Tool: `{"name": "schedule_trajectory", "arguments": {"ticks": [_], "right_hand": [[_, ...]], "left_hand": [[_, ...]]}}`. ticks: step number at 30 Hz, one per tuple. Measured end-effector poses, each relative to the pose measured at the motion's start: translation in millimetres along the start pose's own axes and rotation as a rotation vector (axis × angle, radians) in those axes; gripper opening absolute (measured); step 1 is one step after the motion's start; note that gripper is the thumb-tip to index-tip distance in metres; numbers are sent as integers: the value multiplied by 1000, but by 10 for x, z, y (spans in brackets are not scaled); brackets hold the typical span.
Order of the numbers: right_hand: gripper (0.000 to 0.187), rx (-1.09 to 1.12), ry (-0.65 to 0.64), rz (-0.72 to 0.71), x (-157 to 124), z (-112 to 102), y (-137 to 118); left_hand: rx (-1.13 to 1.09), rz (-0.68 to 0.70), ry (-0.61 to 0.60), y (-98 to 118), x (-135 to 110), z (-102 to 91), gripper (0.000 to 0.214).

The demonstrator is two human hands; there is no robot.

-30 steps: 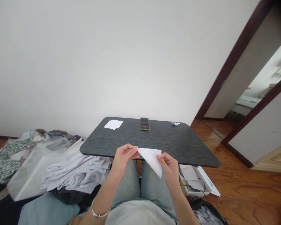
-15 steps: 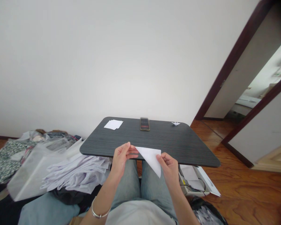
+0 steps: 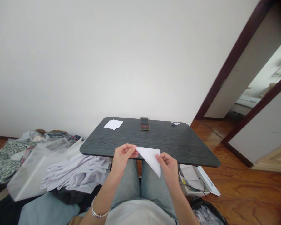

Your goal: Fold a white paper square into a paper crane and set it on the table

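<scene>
A white sheet of paper folded into a triangle (image 3: 151, 157) is held over my lap at the near edge of the dark table (image 3: 168, 140). My left hand (image 3: 124, 154) pinches its left corner between thumb and fingers. On the right edge of the triangle my right hand (image 3: 169, 165) is closed, thumb on top. The paper's long point hangs downward between both hands.
Far on the table lie a small stack of white paper sheets (image 3: 113, 124), a phone (image 3: 144, 123) and a small folded paper figure (image 3: 175, 123). A heap of clothes and bags (image 3: 49, 162) fills the left. An open doorway (image 3: 259, 90) is on the right, wood floor below.
The fingers of my left hand shifted slightly on the paper's corner; the paper and my right hand stayed nearly in place.
</scene>
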State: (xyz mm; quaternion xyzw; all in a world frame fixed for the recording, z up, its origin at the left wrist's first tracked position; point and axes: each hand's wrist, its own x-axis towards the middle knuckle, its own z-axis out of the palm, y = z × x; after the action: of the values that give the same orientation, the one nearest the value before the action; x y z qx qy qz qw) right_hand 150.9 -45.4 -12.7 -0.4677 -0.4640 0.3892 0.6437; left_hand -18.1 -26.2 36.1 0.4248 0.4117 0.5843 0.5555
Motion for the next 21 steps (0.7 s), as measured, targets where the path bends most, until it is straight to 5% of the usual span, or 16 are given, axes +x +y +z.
{"name": "schedule_trajectory", "arguments": {"ticks": [21], "right_hand": [[30, -167, 40, -217, -33, -52, 70]], "left_hand": [[-55, 64, -16, 41, -108, 135, 22]]}}
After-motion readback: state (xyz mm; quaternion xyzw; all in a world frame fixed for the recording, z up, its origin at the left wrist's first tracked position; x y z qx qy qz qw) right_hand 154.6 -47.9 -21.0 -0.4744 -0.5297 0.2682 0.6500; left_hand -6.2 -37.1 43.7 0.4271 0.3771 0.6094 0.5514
